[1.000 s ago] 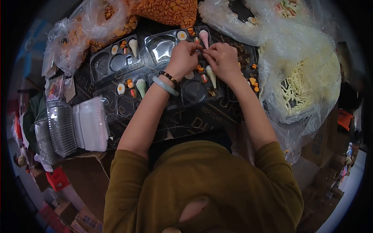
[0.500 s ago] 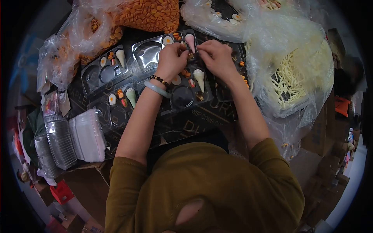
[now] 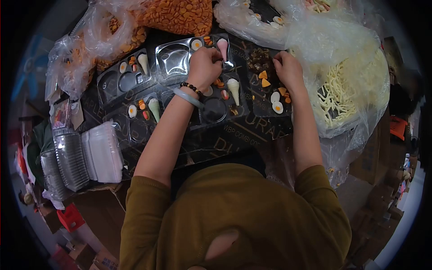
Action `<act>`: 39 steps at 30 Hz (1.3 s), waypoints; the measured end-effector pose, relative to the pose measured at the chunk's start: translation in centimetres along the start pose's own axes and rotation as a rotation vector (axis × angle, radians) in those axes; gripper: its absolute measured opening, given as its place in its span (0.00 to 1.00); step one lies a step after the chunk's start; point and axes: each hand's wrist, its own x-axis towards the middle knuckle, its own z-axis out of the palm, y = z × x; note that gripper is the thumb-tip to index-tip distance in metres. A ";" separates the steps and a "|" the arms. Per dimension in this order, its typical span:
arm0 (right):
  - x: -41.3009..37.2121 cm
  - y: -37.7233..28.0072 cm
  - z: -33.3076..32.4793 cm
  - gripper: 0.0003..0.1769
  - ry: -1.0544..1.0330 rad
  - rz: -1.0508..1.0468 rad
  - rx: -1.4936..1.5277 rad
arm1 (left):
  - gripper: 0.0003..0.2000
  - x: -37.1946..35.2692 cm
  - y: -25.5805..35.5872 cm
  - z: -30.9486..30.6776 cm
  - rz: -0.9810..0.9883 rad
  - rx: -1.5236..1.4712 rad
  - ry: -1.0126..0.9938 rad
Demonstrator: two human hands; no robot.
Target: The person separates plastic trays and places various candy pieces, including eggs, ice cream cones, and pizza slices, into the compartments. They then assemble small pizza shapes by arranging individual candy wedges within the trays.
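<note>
My left hand (image 3: pixel 205 67) is closed over a clear plastic tray (image 3: pixel 173 58), its fingertips beside a pink ice-cream-cone piece (image 3: pixel 222 48). What those fingers hold, if anything, is hidden. My right hand (image 3: pixel 289 69) has its fingers curled together, just right of a heap of shiny brown pieces (image 3: pixel 259 60); I cannot make out anything in it. A fried-egg piece (image 3: pixel 196 44) lies in the tray's upper row. Nearer me, another clear tray (image 3: pixel 213 111) holds a cream-coloured cone (image 3: pixel 233 92). Two more trays to the left carry a whitish cone (image 3: pixel 143 64) and a pale green cone (image 3: pixel 154 109).
Orange pieces fill a plastic bag (image 3: pixel 177 18) at the back. An open bag of cream-coloured strands (image 3: pixel 337 96) stands right. Loose orange wedges (image 3: pixel 265 83) and egg pieces (image 3: pixel 277 107) lie between. Stacked clear trays (image 3: pixel 71 157) and plastic sleeves (image 3: pixel 102 153) sit at the left edge.
My right hand has moved right, away from the pink cone and my left hand, to the brown heap. My left hand stays over the same tray, now nearer the pink cone.
</note>
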 end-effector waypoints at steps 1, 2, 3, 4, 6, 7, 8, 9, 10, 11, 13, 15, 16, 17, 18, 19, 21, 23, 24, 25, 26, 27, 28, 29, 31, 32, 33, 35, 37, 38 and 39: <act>0.0 0.0 0.0 0.09 -0.003 0.015 0.015 | 0.08 -0.2 0.0 0.0 0.031 0.060 0.017; 0.1 0.3 0.3 0.09 -0.005 0.024 0.096 | 0.08 -0.5 0.0 -0.1 0.091 0.158 0.015; 0.3 0.9 0.5 0.10 -0.003 0.037 0.172 | 0.08 -0.8 0.0 -0.1 0.155 0.251 0.012; 0.4 1.4 0.5 0.10 0.004 0.049 0.244 | 0.08 -0.9 0.0 0.0 0.224 0.340 0.010; 0.2 2.0 -0.1 0.11 -0.011 0.092 0.375 | 0.08 -1.0 -0.1 0.1 0.242 0.316 0.001; 0.1 2.1 -0.2 0.11 -0.020 0.110 0.445 | 0.07 -0.9 -0.3 0.0 0.233 0.303 -0.012; -0.1 2.4 -0.2 0.11 -0.028 0.103 0.462 | 0.10 -0.9 -0.4 -0.3 0.251 0.280 0.007; -0.2 2.7 -0.2 0.11 -0.037 0.090 0.483 | 0.10 -0.8 -0.4 -0.3 0.197 0.209 0.024; -0.3 2.9 -0.1 0.11 -0.049 0.076 0.506 | 0.10 -0.8 -0.3 -0.3 0.140 0.141 0.043; -0.5 2.8 -0.2 0.11 -0.030 0.074 0.494 | 0.15 -0.7 -0.2 -0.5 0.070 0.067 0.038; -0.8 2.4 -0.3 0.10 0.006 0.069 0.472 | 0.15 -0.5 0.0 -1.3 -0.055 0.005 -0.026; -1.7 0.3 -1.2 0.09 0.038 0.086 0.529 | 0.12 -0.1 -1.3 -1.4 -0.102 -0.146 -0.045; -2.1 -1.0 -1.6 0.08 0.061 0.059 0.531 | 0.12 0.0 -1.4 -1.8 -0.138 -0.160 -0.088; -2.3 -2.2 -1.6 0.08 0.089 0.031 0.533 | 0.11 0.3 -1.5 -2.1 -0.172 -0.174 -0.131; -2.2 -3.0 -1.2 0.08 0.113 -0.094 0.455 | 0.09 0.3 -1.5 -2.2 -0.171 -0.148 -0.140; -2.2 -3.8 -0.8 0.09 0.137 -0.219 0.374 | 0.09 0.4 -1.5 -2.2 -0.167 -0.138 -0.147; -2.2 -5.9 -0.1 0.10 0.122 -0.383 0.274 | 0.09 0.4 -1.1 -2.1 -0.160 -0.122 -0.166; -2.1 -8.5 0.5 0.11 0.049 -0.460 0.235 | 0.09 0.4 -0.8 -2.0 -0.139 -0.074 -0.149; -1.6 -9.1 1.1 0.11 0.033 -0.491 0.226 | 0.09 0.4 -0.7 -2.0 -0.130 -0.045 -0.142; -1.0 -9.5 2.2 0.11 0.014 -0.522 0.218 | 0.09 0.3 -0.7 -1.9 -0.123 -0.016 -0.136; -0.5 -9.8 2.9 0.12 -0.004 -0.554 0.211 | 0.10 0.2 -0.7 -1.9 -0.125 -0.010 -0.140; -0.2 -10.0 3.2 0.09 -0.034 -0.579 0.180 | 0.10 0.2 -0.7 -2.0 -0.125 -0.003 -0.142; 0.3 -10.0 3.3 0.09 -0.039 -0.584 0.151 | 0.10 0.2 -0.8 -2.0 -0.126 0.003 -0.142; 0.5 -10.1 3.0 0.08 -0.045 -0.588 0.123 | 0.10 0.2 -0.9 -2.0 -0.131 -0.014 -0.141; 0.9 -10.0 2.5 0.08 -0.049 -0.549 0.136 | 0.11 0.3 -1.2 -2.0 -0.140 -0.050 -0.135; 0.7 -9.8 2.2 0.08 -0.052 -0.504 0.178 | 0.11 0.3 -1.0 -2.1 -0.139 -0.038 -0.132; 0.5 -9.7 2.0 0.08 -0.056 -0.458 0.218 | 0.11 0.2 -0.7 -2.0 -0.140 -0.027 -0.130; -0.1 -9.8 2.0 0.07 -0.057 -0.414 0.260 | 0.11 0.2 -0.4 -1.8 -0.122 0.015 -0.114; -0.6 -9.9 2.7 0.07 -0.050 -0.398 0.277 | 0.11 0.2 -0.2 -1.4 -0.087 0.076 -0.086; -0.9 -10.0 2.9 0.06 -0.044 -0.392 0.306 | 0.11 0.2 -0.4 -1.2 -0.093 0.061 -0.075; -1.0 -10.3 3.1 0.06 -0.035 -0.388 0.337 | 0.11 0.3 -0.8 -1.0 -0.097 0.048 -0.063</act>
